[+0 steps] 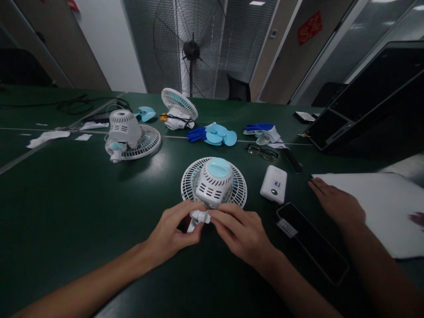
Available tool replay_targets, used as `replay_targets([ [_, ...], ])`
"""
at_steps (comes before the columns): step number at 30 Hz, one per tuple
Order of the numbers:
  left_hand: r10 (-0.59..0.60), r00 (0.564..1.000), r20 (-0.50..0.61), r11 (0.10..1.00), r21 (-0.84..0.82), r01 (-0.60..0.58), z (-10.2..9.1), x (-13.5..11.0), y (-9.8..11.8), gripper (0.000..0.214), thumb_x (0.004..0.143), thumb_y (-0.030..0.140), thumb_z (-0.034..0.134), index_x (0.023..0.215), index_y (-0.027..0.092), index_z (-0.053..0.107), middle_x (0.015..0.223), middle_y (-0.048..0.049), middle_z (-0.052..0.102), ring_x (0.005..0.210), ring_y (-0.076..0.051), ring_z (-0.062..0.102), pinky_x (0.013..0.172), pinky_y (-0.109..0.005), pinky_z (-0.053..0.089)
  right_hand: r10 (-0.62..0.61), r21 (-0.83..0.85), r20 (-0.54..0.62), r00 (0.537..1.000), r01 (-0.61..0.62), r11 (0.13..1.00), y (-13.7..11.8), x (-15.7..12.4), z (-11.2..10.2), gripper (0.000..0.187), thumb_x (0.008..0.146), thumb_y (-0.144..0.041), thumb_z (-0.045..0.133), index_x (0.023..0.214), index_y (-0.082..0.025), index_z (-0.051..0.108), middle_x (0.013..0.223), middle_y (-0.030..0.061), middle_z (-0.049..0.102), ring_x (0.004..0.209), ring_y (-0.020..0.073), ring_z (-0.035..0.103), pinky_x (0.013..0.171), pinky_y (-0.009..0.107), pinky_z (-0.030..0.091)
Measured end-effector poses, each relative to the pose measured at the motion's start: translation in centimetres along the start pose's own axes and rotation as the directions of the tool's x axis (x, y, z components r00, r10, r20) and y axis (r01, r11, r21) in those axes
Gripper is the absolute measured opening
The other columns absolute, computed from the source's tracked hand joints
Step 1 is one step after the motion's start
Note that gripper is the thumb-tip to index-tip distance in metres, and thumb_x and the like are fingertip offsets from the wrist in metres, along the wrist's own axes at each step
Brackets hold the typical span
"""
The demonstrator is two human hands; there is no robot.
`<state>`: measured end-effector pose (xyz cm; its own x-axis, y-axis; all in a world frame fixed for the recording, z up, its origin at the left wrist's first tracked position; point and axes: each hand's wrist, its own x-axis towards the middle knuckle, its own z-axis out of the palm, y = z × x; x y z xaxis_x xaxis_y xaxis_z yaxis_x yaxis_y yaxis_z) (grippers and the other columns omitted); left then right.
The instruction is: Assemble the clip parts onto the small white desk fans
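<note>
In front of me a small fan's white motor housing (213, 187) with a light-blue cap sits on its round grille (187, 183). A white plastic clip (199, 216) projects from the housing's near side. My left hand (180, 225) is closed around the clip's left side, thumb below and fingers above. From the right, my right hand (243, 227) pinches the clip's right end with thumb and forefinger close together. Its other fingers curl next to the grille's near edge. Fingers hide part of the clip and where it meets the housing.
Another person's hand (341, 207) rests on a white sheet (377, 194) at right. Nearby lie a phone (311, 243), a white power bank (274, 183) and glasses (261, 152). Farther back are two fan units (126, 130), (179, 110), light-blue blades (220, 134) and blue gloves (260, 127).
</note>
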<state>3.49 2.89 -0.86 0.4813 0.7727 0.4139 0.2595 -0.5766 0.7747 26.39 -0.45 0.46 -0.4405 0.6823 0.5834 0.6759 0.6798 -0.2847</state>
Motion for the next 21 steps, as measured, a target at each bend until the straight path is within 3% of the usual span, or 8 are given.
replay_targets([
  [3,-0.003,1.0,0.019,1.0,0.01,0.002,0.0,-0.1,0.0,0.03,0.089,0.012,0.067,0.117,0.023,0.064,0.089,0.0006,0.065,0.069,-0.012,0.059,0.06,-0.021,0.047,-0.043,-0.018,0.063,0.997,0.044,0.999,0.1,0.0,-0.2,0.027,0.103,-0.016,0.056,0.129,-0.021,0.062,0.114,0.0065,0.074,0.092,0.0163,0.074,0.069,0.028,0.056],
  [11,0.027,0.999,0.022,0.999,0.041,-0.028,0.0,0.0,0.1,0.033,0.088,0.011,0.067,0.118,0.023,0.063,0.093,-0.0008,0.067,0.07,-0.013,0.06,0.061,-0.022,0.047,-0.058,0.016,0.063,0.996,0.057,0.998,0.3,0.4,-0.5,0.022,0.103,-0.017,0.059,0.125,-0.018,0.064,0.11,0.0064,0.076,0.089,0.0163,0.074,0.072,0.028,0.056],
  [14,0.038,0.999,0.03,0.997,0.066,-0.04,-0.1,0.0,0.2,0.031,0.089,0.011,0.066,0.117,0.022,0.063,0.093,-0.0012,0.066,0.07,-0.013,0.06,0.061,-0.022,0.047,0.064,0.161,0.054,0.996,-0.072,0.984,-0.1,0.5,0.0,0.012,0.102,-0.022,0.062,0.11,-0.018,0.07,0.099,0.0052,0.076,0.083,0.0159,0.072,0.069,0.027,0.054],
  [16,0.04,0.999,0.027,0.995,0.086,-0.042,-0.1,0.0,0.2,0.028,0.09,0.012,0.065,0.116,0.022,0.063,0.092,-0.001,0.066,0.07,-0.012,0.06,0.061,-0.022,0.046,0.261,0.348,0.092,0.961,-0.276,0.896,-0.6,0.6,0.6,0.015,0.101,-0.028,0.063,0.094,-0.018,0.071,0.085,0.0027,0.073,0.07,0.0139,0.068,0.061,0.025,0.05],
  [18,0.052,0.999,0.014,0.993,0.105,-0.053,-0.2,0.0,0.3,0.028,0.089,0.012,0.066,0.115,0.021,0.064,0.09,-0.0007,0.066,0.07,-0.012,0.059,0.061,-0.022,0.047,0.453,0.521,0.245,0.857,-0.51,0.685,-1.2,0.7,1.1,0.026,0.102,-0.035,0.062,0.084,-0.018,0.069,0.065,-0.0026,0.065,0.054,0.0112,0.06,0.051,0.023,0.045],
  [20,0.063,0.998,-0.002,0.992,0.108,-0.063,-0.2,0.1,0.4,0.028,0.088,0.011,0.067,0.114,0.021,0.064,0.087,0.0,0.065,0.069,-0.012,0.059,0.061,-0.021,0.046,0.516,0.578,0.362,0.776,-0.622,0.529,-1.6,0.7,1.4,0.032,0.103,-0.04,0.059,0.081,-0.018,0.067,0.056,-0.0057,0.057,0.045,0.0094,0.054,0.045,0.021,0.04],
  [21,0.06,0.998,-0.008,0.993,0.101,-0.059,-0.2,0.1,0.4,0.029,0.087,0.011,0.067,0.114,0.021,0.064,0.087,0.0004,0.065,0.068,-0.012,0.059,0.06,-0.021,0.045,0.52,0.572,0.353,0.778,-0.619,0.538,-1.7,0.6,1.3,0.031,0.103,-0.04,0.059,0.082,-0.018,0.068,0.057,-0.0052,0.058,0.045,0.0093,0.054,0.045,0.021,0.04],
])
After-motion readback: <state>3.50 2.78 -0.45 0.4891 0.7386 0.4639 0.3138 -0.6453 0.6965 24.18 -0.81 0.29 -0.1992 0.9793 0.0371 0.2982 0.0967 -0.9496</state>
